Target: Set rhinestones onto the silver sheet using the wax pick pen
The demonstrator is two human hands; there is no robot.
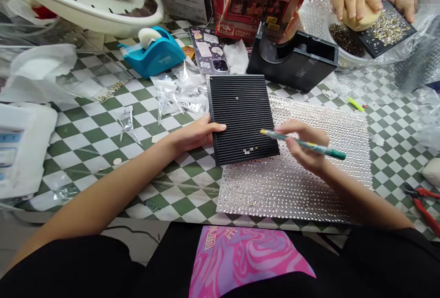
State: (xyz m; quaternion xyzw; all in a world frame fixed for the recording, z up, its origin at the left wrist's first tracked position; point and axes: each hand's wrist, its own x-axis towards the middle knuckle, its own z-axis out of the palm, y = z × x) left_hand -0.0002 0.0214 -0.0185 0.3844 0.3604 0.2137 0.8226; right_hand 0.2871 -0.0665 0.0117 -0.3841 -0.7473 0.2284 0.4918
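**Picker poised over ribbed tray**

The left hand (pixel 195 135) clasps the edge of a black ribbed tray (pixel 244 105), fingers curled over it. The right hand (pixel 304 144) grips a green picker (pixel 332 151), its yellow tip over the tray near a few rhinestones (pixel 246 151). The tray overlaps a rhinestone sheet (pixel 292 192) on the checked worktop (pixel 172 192).

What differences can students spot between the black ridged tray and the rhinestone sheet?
The black ridged tray is matte with a few loose stones, while the rhinestone sheet glitters with packed rows. The tray looks smaller than the sheet. The left hand holds the tray, while the sheet lies unheld. Both are flat rectangles.
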